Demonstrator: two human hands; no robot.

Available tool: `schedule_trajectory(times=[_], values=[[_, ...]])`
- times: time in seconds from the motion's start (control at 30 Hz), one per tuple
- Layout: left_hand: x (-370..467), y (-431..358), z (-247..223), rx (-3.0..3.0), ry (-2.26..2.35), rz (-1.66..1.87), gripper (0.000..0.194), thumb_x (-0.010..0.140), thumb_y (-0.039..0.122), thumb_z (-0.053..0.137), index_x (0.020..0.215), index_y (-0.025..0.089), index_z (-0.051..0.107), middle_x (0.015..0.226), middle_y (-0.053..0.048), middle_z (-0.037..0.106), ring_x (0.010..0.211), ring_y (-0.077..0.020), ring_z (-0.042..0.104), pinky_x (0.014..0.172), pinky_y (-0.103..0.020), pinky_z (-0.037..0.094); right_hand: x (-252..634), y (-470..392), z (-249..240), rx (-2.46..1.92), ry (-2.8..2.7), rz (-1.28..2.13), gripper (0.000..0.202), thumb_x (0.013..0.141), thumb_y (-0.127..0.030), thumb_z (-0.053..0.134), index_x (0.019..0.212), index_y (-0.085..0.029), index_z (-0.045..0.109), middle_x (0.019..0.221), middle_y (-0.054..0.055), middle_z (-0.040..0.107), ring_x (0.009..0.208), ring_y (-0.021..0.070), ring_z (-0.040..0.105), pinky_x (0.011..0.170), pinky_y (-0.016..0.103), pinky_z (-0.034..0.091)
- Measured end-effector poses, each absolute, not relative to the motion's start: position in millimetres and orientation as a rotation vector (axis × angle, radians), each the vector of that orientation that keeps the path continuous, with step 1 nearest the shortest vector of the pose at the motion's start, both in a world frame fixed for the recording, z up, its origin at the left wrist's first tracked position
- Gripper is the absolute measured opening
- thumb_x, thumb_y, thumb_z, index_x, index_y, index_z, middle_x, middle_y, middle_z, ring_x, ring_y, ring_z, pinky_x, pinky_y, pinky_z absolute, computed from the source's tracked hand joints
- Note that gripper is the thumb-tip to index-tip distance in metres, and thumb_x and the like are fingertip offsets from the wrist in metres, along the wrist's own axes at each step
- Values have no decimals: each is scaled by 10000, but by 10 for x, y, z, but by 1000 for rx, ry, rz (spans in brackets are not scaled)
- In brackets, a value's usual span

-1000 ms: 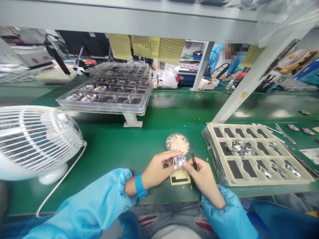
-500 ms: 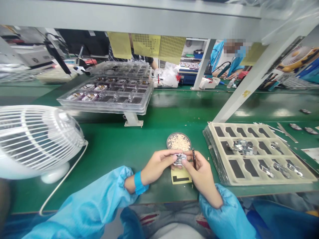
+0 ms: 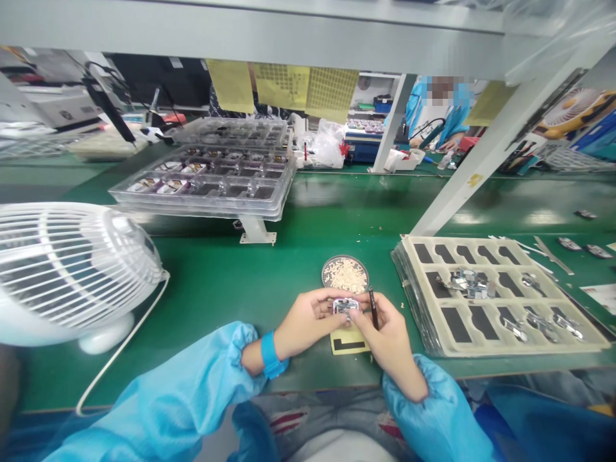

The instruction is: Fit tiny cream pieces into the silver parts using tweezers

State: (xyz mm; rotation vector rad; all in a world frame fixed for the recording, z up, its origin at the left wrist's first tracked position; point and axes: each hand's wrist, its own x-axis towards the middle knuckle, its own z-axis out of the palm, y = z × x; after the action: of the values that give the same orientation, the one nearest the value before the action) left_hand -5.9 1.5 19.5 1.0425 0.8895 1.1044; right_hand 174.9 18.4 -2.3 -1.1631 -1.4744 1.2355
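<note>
Green workbench spans the head view, with a white fan at nine o'clock and a clear plastic tray at ten. Viewing remotely, I find the small silver-framed electronic assembly between both hands. My left hand grips its left edge; my right hand steadies it by thumb while clasping a black pen-like tool. Around the assembly: dish of pale pieces, twelve o'clock; yellow card, six; cream tray bearing metal parts, three.
</note>
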Motion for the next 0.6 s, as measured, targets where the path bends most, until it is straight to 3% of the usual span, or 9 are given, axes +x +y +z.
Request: schedule_trajectory(times=[0.17,0.4,0.5,0.6], values=[[-86,2,178,1260,971,1091,443,820,234,770,1236,117,673,1240,-149,694,1104,-272,673,954,-361,551,1769,199,-38,-1142,-1469,1240,330,838,-429,746,1047,-192,649,951,70,692,869,215,652,768,312,533],[-110,10,156,1388,1045,1131,384,811,249,771,1179,147,729,1236,-131,694,1047,-257,690,844,-305,578,1786,200,-24,-1073,-1480,1245,345,845,-457,737,1053,-189,674,983,77,706,910,228,665,813,330,541],[-114,21,145,1175,984,1092,427,796,271,796,1194,139,719,1184,-131,726,1011,-247,712,875,-325,584,1834,208,-14,-1053,-1423,1225,301,886,-465,690,998,-185,683,843,47,684,722,181,636,670,292,527],[-116,46,145,965,942,1047,489,768,304,828,1202,113,710,1070,-134,766,912,-234,743,817,-314,602,1924,218,-4,-968,-1305,1165,329,975,-433,566,784,-181,655,753,24,616,554,124,527,533,263,446]])
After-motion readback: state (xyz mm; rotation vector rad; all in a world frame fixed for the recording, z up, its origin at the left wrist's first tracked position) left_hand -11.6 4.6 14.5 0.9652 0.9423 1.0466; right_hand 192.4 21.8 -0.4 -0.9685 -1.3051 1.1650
